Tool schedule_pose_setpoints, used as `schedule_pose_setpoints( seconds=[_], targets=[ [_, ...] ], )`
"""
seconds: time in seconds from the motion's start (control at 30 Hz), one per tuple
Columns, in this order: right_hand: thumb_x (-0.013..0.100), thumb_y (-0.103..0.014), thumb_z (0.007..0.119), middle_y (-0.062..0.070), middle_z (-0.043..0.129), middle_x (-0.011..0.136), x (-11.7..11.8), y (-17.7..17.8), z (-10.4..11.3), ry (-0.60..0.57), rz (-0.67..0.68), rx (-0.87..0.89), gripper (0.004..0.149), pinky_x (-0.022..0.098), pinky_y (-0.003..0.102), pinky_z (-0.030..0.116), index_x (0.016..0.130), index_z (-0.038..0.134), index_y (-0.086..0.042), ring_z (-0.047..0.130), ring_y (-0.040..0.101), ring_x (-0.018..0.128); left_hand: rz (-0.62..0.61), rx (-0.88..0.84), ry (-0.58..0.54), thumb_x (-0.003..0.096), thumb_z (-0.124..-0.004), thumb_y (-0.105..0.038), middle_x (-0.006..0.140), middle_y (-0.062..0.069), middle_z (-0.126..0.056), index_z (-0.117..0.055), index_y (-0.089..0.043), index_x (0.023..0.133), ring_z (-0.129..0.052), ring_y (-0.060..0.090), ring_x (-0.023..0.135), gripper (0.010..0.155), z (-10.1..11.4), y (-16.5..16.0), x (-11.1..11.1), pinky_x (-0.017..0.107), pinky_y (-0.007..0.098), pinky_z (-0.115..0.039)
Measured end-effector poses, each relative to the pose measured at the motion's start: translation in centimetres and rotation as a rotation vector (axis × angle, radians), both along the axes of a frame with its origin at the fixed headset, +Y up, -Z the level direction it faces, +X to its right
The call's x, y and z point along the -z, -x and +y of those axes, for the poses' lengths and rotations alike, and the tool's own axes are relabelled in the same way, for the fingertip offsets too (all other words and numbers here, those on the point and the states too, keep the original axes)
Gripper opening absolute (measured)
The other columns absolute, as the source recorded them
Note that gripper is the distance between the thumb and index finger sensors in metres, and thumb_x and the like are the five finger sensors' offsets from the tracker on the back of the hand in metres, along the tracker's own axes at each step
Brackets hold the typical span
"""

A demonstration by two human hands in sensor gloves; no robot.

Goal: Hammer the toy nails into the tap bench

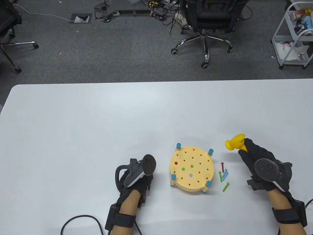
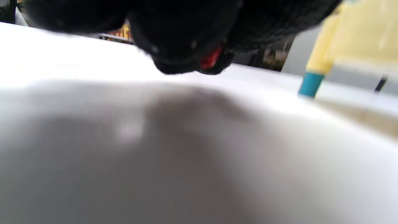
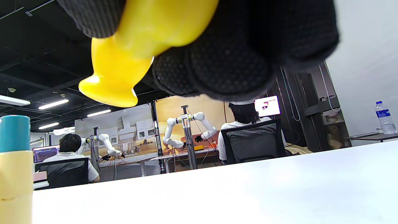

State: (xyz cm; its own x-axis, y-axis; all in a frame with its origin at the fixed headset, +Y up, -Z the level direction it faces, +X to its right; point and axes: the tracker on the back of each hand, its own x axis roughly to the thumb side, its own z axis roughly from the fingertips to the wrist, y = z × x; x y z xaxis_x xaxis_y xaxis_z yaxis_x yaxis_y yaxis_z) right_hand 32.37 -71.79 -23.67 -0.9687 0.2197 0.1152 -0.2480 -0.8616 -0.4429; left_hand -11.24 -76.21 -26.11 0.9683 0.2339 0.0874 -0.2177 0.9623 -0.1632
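A round yellow tap bench [image 1: 195,182] on blue-tipped legs stands on the white table [image 1: 97,127]. A red nail [image 1: 176,163], two green nails [image 1: 183,169] and a blue nail [image 1: 190,175] sit in its holes. Several loose nails [image 1: 223,175] lie just right of it. My right hand [image 1: 254,156] grips a yellow toy hammer [image 1: 235,142], its head raised right of the bench; its fingers [image 3: 233,62] wrap the hammer [image 3: 133,53]. My left hand [image 1: 140,175] rests left of the bench. Its fingers [image 2: 186,46] pinch a small red piece [image 2: 211,59], apparently a nail, near a bench leg [image 2: 311,84].
Beyond the table's far edge stand an office chair [image 1: 207,24] and a white cart [image 1: 296,34]. A cable [image 1: 80,219] trails from my left wrist at the near edge. In the right wrist view a bench leg [image 3: 14,168] rises at left, and a bottle [image 3: 385,116] stands far right.
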Motion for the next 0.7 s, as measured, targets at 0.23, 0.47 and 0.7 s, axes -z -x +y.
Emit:
schedule_pose_setpoints(
  seconds=[0.23, 0.47, 0.7],
  targets=[
    [0.043, -0.053, 0.060, 0.000, 0.097, 0.060, 0.1, 0.3, -0.2, 0.019, 0.012, -0.007, 0.064, 0.040, 0.039, 0.085, 0.094, 0.071, -0.017, 0.101, 0.018, 0.036, -0.042, -0.299, -0.221, 0.0383, -0.081, -0.031, 0.057, 0.011, -0.101, -0.082, -0.022, 0.079, -0.098, 0.009, 0.018, 0.042, 4.5, 1.4, -1.8, 0.014, 0.031, -0.085],
    [0.043, -0.053, 0.060, 0.000, 0.097, 0.060, 0.1, 0.6, -0.4, 0.027, 0.030, -0.014, 0.064, 0.040, 0.039, 0.085, 0.094, 0.071, -0.017, 0.101, 0.018, 0.036, -0.234, -0.276, -0.258, 0.0375, -0.084, -0.031, 0.058, 0.011, -0.102, -0.083, -0.022, 0.078, -0.099, 0.010, 0.019, 0.042, 9.1, -4.7, -1.7, 0.013, 0.030, -0.084],
    [0.043, -0.054, 0.060, 0.000, 0.097, 0.060, 0.1, 0.8, -0.4, 0.037, 0.044, -0.023, 0.064, 0.040, 0.039, 0.085, 0.094, 0.072, -0.017, 0.101, 0.018, 0.036, -0.342, 0.193, -0.080, 0.0348, -0.088, -0.031, 0.062, 0.010, -0.100, -0.083, -0.024, 0.076, -0.100, 0.010, 0.026, 0.042, 10.8, -13.5, 0.3, 0.018, 0.031, -0.085]
  ],
)
